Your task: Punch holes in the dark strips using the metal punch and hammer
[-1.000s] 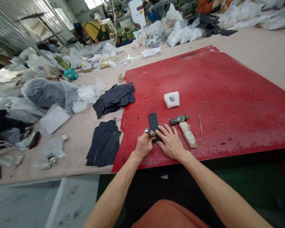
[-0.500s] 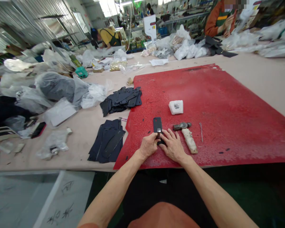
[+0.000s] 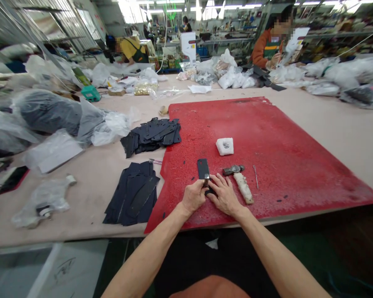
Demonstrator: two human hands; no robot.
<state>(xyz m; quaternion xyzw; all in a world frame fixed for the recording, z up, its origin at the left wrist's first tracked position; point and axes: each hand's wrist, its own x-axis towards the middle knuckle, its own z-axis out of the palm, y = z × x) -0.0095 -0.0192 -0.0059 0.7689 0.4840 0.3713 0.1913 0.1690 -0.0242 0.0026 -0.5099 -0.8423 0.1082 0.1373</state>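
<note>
Standing upright now where it leaned a second ago, the metal punch [image 3: 207, 179] is pinched in the left hand [image 3: 194, 196] over the near half of the black strip [image 3: 202, 167], on the red mat [image 3: 301, 165]. The right hand [image 3: 226, 196] lies spread against the strip. The punch seems positioned, though its tip is hidden.

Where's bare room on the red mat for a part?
Widest: the red mat right of the thin metal rod, bar small dark scraps near the front. Also behind the white block, toward the far edge. Crowded: around the left hand and right hand, with the black piece and hammer close; the dark heap and dark stack crowd the left edge.
</note>
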